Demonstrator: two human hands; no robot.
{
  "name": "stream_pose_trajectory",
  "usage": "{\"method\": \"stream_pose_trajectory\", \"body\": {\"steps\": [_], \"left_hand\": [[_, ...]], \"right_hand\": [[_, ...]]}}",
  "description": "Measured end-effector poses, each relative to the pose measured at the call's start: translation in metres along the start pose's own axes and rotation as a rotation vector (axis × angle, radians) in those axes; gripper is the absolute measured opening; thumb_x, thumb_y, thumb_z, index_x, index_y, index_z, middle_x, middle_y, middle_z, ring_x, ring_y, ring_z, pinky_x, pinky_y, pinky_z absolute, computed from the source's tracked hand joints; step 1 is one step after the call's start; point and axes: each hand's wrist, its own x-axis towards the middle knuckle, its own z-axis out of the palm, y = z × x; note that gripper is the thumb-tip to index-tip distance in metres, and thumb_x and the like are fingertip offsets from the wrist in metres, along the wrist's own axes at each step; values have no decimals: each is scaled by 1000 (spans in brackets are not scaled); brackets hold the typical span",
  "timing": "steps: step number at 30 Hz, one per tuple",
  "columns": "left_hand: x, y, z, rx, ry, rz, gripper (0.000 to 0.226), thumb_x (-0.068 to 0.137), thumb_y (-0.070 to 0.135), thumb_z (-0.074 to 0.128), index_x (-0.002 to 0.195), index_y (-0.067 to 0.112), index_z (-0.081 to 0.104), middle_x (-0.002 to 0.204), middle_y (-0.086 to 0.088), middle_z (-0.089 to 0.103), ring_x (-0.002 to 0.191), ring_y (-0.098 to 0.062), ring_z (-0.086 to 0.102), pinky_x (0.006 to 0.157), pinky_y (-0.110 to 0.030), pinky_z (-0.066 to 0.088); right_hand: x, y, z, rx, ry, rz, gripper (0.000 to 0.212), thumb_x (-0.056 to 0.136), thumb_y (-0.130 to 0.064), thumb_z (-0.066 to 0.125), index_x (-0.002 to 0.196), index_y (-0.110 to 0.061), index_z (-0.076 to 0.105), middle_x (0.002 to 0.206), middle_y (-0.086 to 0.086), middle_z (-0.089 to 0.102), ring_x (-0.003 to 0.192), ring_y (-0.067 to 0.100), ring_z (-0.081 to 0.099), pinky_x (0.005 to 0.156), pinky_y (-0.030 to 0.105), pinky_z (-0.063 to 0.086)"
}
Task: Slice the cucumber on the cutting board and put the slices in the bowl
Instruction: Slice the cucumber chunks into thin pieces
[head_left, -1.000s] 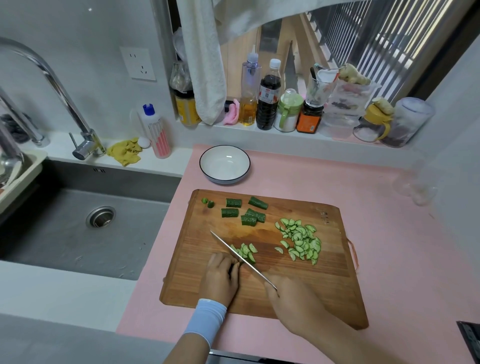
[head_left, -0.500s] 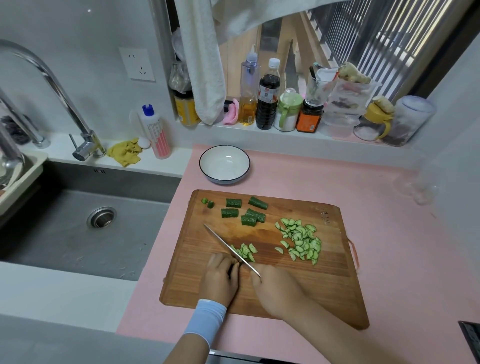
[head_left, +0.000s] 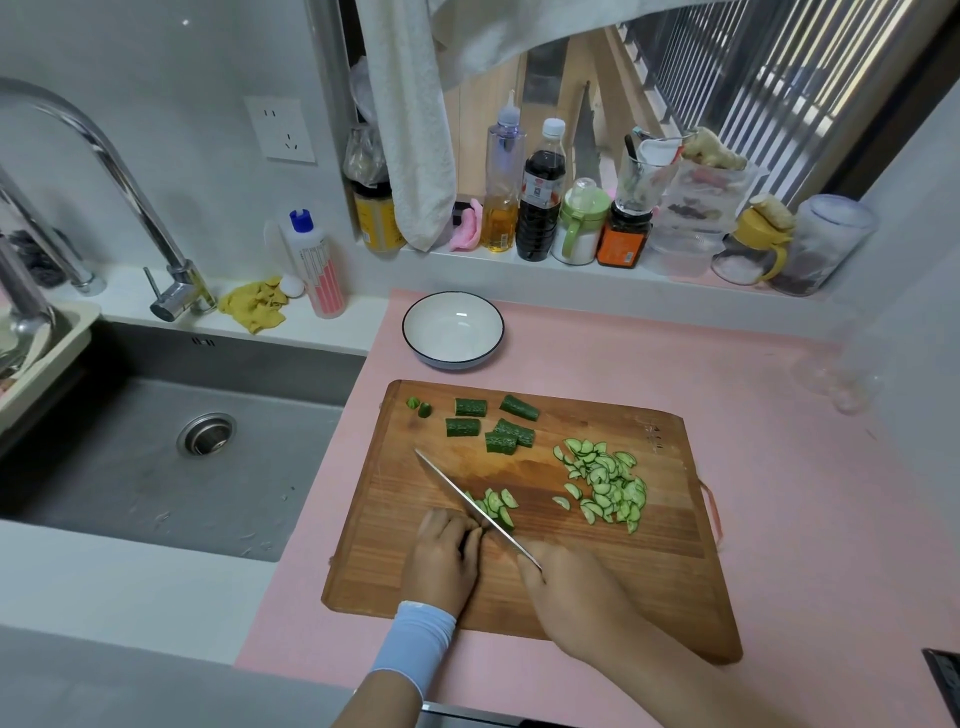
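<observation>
Mid-slicing, w/ the knife (head_left: 470, 504) laid diagonal across the cutting board (head_left: 530, 587), tip toward 10 o'clock, handle end buried in the right hand (head_left: 576, 592). That grip is clenched round the handle. Left hand (head_left: 441, 558) is curled knuckles-up on the cucumber piece being cut; the piece itself is mostly hidden under the fingers, so how much is left can't be told. A few fresh slices (head_left: 498, 504) lie touching the blade's far side.

Rest of the cucumber: five dark-green chunks (head_left: 491, 426) toward the board's 11–12 o'clock, two small end bits (head_left: 420, 406) at the far-left corner, and the main pile of half-moon slices (head_left: 605, 486) at approx 2 o'clock from the hands. Bowl (head_left: 453, 306) sits on the pink counter (head_left: 779, 467) just beyond the board's far edge, nothing in it yet.

Handling, as a guess: chunks are firm, light, wet on cut faces, skin slick, so prob. best pinned flat-side down w/ fingertips tucked back from the blade. Slices are thin, floppy, sticky when wet; they'll cling to steel and board. Pinching one by one is slow; scooping the pile onto the blade flat or cupping w/ both hands looks easier. Risk: strays dropping onto the counter en route to the bowl.
</observation>
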Motion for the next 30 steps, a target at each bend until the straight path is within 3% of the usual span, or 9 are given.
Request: {"method": "stream_pose_trajectory", "body": {"steps": [3, 8, 12, 16, 19, 21, 30], "left_hand": [[0, 0, 0, -3, 4, 8, 15, 74, 2, 80, 76, 10, 68, 79, 1, 58, 80, -11, 50, 79, -9, 36], [-1, -1, 0, -11, 2, 0, 14, 75, 3, 80, 76, 11, 68, 79, 1, 58, 80, -11, 51, 77, -13, 40], [-1, -4, 2, -12, -3, -8, 13, 76, 3, 79, 77, 10, 69, 79, 1, 59, 79, -12, 53, 78, -13, 41], [-1, -4, 2, -2, 0, 3, 12, 76, 3, 79, 76, 9, 69, 79, 0, 60, 78, -13, 53, 77, -14, 41], [-1, -4, 2, 9, 2, 11, 12, 75, 1, 79, 77, 9, 70, 79, -1, 60, 79, -14, 53, 78, -13, 40], [-1, -4, 2, 8, 2, 13, 13, 74, 1, 79, 78, 9, 70, 79, -1, 61, 80, -14, 54, 78, -14, 41], [-2, -6, 3, -2, -8, -19, 12, 75, 4, 80, 79, 11, 71, 80, 1, 61, 80, -13, 55, 79, -12, 40]], "right_hand": [[-5, 3, -3, 3, -14, 0, 40, 103, -32, 38, 68, -50, 46, 63, -8, 45, 56, 11, 40, 49, 23, 27], [-4, 5, -2, -6, -18, 5, 39, 103, -32, 39, 65, -37, 41, 60, -8, 45, 54, 9, 40, 48, 22, 27], [1, 2, 1, 17, -38, 22, 45, 102, -31, 39, 66, -56, 46, 58, -8, 46, 51, 9, 40, 46, 24, 28], [11, -7, 5, 3, -32, 30, 23, 102, -31, 38, 92, -34, 59, 67, -3, 57, 62, 22, 53, 56, 31, 40], [19, -13, 7, -40, -18, 21, 23, 102, -32, 38, 101, -26, 61, 87, 5, 70, 84, 31, 64, 67, 33, 45], [21, -13, 8, -52, -24, 25, 25, 103, -33, 38, 106, -26, 62, 92, 6, 72, 87, 31, 65, 68, 33, 45], [14, -7, 8, 2, -6, 44, 23, 100, -39, 38, 91, -33, 58, 78, 1, 68, 74, 25, 63, 67, 37, 50]]}}
